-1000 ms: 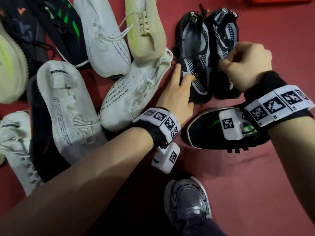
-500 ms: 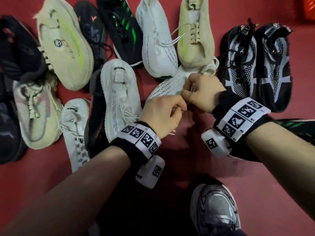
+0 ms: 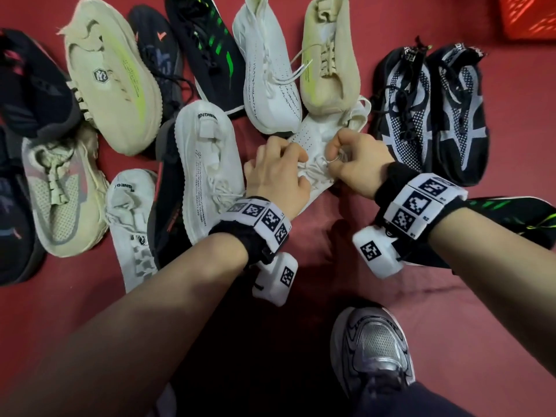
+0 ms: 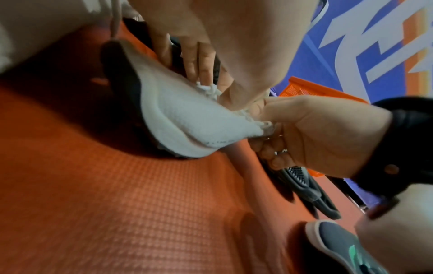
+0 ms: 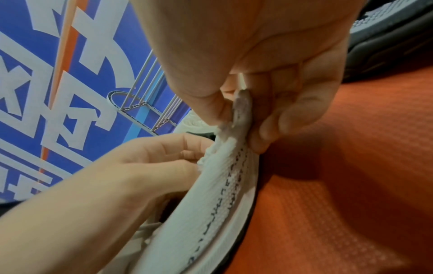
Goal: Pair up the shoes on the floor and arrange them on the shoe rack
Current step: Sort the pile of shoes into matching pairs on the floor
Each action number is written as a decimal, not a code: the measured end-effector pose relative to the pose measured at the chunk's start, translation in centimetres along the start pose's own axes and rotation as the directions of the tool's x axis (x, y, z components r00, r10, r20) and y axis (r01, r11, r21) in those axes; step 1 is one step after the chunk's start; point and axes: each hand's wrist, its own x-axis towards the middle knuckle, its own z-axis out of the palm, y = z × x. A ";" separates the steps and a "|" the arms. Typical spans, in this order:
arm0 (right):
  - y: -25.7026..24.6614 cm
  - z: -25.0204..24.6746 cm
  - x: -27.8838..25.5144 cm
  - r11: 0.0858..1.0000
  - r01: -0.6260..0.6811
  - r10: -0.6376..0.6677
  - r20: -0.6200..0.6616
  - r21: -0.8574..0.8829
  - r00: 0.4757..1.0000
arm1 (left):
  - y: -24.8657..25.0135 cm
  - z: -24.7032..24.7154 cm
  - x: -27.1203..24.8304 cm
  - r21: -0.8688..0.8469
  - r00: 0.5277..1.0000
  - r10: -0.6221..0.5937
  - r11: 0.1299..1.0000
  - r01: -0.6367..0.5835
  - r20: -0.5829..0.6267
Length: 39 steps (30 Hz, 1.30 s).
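The white knit sneaker (image 3: 313, 139) is lying on the red floor mat (image 3: 451, 296) among the other shoes, between the white high-top (image 3: 267, 76) and the black-and-white pair (image 3: 430, 115). It is looking light and soft, likely collapsing under a squeeze, so the collar or sole edge should be the firmer hold. Both wrists are reaching forward, palms down; the left hand (image 3: 278, 176) and right hand (image 3: 358, 164) are each pinching its laces (image 3: 316, 168) with curled fingers.

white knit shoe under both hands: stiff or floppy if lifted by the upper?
Probably floppy: the white knit shoe bunches where the right hand pinches it. Likely light, given the thin knit. Loose laces near the left hand may snag.
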 end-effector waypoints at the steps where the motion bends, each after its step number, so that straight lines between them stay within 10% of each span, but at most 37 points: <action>1: 0.0 0.2 0.0 1.000 -0.010 0.010 0.001 0.007 1.000 | 0.2 0.2 -0.3 0.026 0.999 -0.014 1.000 0.015 -0.034; 6: -0.4 1.1 0.5 0.993 -0.026 0.034 -0.066 0.118 0.997 | 0.6 -0.6 0.2 -0.149 0.961 -0.267 0.950 0.275 0.067; 14: 1.0 -1.1 -1.1 0.921 -0.097 0.132 -0.069 0.377 0.989 | -0.2 -4.0 -0.2 -0.419 0.875 -0.232 0.806 0.417 0.424; 24: -4.5 0.1 -6.4 0.901 0.089 -0.079 -0.042 0.425 0.996 | -1.8 -11.7 -3.3 -0.158 0.718 -0.223 0.892 0.423 0.660; 31: -11.1 -0.9 -3.0 0.932 0.308 -0.323 0.049 0.192 0.945 | -4.8 -14.7 -2.8 -0.204 0.729 -0.282 0.841 0.500 0.624; 39: -17.8 -0.9 -0.3 0.941 0.331 -0.296 0.294 -0.075 0.909 | -10.1 -17.2 -2.2 -0.292 0.774 -0.290 0.806 0.514 0.562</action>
